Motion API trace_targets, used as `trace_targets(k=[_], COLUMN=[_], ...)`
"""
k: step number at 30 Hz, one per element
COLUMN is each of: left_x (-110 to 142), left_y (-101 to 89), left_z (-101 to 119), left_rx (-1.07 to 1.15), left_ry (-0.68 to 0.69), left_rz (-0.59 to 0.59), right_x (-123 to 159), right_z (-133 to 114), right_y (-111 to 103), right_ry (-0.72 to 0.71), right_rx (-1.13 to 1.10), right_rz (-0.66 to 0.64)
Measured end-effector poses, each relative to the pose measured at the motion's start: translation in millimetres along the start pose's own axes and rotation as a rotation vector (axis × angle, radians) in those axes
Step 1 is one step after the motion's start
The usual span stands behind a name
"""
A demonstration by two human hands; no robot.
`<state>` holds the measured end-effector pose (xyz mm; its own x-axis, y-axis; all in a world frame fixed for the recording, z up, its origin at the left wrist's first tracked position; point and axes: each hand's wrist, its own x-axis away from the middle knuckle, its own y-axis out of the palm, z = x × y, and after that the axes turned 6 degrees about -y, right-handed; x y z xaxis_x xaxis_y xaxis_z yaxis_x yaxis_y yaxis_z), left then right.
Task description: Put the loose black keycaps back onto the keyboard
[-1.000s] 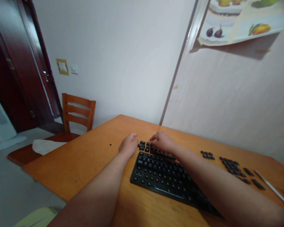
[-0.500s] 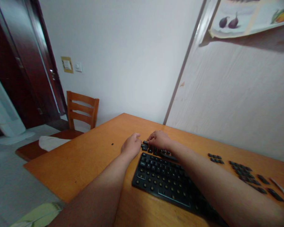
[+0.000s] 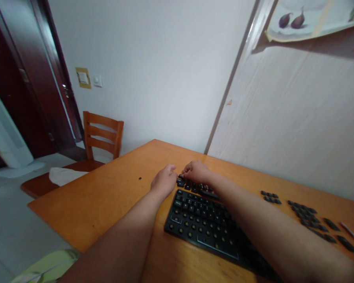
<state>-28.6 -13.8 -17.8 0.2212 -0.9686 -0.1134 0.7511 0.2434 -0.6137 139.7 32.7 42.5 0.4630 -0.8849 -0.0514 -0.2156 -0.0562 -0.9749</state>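
Observation:
A black keyboard (image 3: 200, 220) lies tilted on the wooden table, its upper rows capped and many lower key posts bare. Beyond its far left corner sits a group of loose black keycaps (image 3: 181, 183). My right hand (image 3: 197, 171) reaches over the keyboard, fingers bent and pinched at a small keycap (image 3: 180, 176) on the left of that group. Its fingertips are partly hidden. My left hand (image 3: 164, 181) rests on its side on the table just left of the same keycaps, thumb raised apart from the fingers, holding nothing that I can see.
More loose keycaps (image 3: 305, 216) lie in rows at the right, with a smaller cluster (image 3: 271, 197) nearer the wall. A thin white stick (image 3: 352, 234) is by the right edge. One tiny dark piece (image 3: 140, 178) lies to the left. A wooden chair (image 3: 103, 135) stands past the table.
My right hand has shifted left from above the keycap group to the keycap by my left hand, its fingers drawing together. The left hand stays beside the keycaps. The view has turned slightly.

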Motion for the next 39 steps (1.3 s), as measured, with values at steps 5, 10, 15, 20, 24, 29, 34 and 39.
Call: trace_targets(k=[5, 10, 15, 20, 24, 29, 34, 39], left_x=[2.5, 3.2, 1.3, 0.7, 1.1, 1.9, 3.3, 5.3], left_y=[-2.7, -2.7, 0.2, 0.7, 0.6, 0.2, -0.4, -2.4], left_z=[4.5, 5.3, 1.2, 0.1, 0.8, 3.1, 4.8, 7.5], left_rx=[-0.02, -0.018, -0.008, -0.01, -0.005, -0.01, -0.026, -0.049], left_ry=[-0.015, -0.028, 0.025, 0.04, 0.037, 0.011, 0.016, 0.004], left_rz=[-0.013, -0.017, 0.002, -0.004, 0.004, -0.007, -0.001, 0.001], right_x=[-1.1, 0.0, -1.1, -3.9, -4.0, -1.0, 3.1, 4.4], right_z=[0.5, -0.6, -2.2, -2.8, -3.4, -2.7, -2.9, -4.8], right_y=[2.4, 2.2, 2.5, 5.2, 5.8, 3.7, -0.3, -3.0], right_ry=[-0.007, -0.034, -0.049, -0.033, -0.018, -0.015, -0.066, -0.088], right_rx=[0.011, 0.021, 0.041, 0.046, 0.034, -0.005, -0.042, -0.054], right_rz=[-0.006, 0.01, 0.026, 0.026, 0.014, 0.012, -0.004, -0.024])
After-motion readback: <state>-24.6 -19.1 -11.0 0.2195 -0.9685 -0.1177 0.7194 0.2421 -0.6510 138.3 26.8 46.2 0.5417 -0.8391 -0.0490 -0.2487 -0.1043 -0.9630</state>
